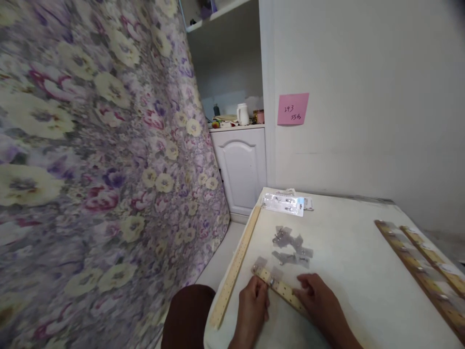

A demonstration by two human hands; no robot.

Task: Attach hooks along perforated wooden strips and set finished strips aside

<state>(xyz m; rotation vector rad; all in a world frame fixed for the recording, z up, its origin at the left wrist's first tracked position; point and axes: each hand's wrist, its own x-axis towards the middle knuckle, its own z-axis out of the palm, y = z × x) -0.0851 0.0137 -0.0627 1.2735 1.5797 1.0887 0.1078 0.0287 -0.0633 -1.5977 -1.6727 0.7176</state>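
Observation:
Between my hands a short pale wooden strip (285, 292) with rows of small holes lies at a slant near the table's front edge. Small clear plastic bags (260, 264) are attached along it, and a small metal piece (271, 281) sits on its top. My left hand (253, 301) is closed at the strip's lower edge, with fingertips pinched close to the metal piece. Curled over the strip's right part, my right hand (319, 301) has its thumb against the wood. Its other fingertips are partly hidden. Beyond the strip lies a pile of small clear bags (288, 240) with metal parts inside.
A long perforated wooden strip (236, 264) runs along the left edge of the white table (348, 242). Blister packs (283, 204) lie at the back. Brown boards (417, 266) with bagged pieces lie at right. A floral curtain (109, 169) hangs at left; a pink note (292, 109) is on the wall.

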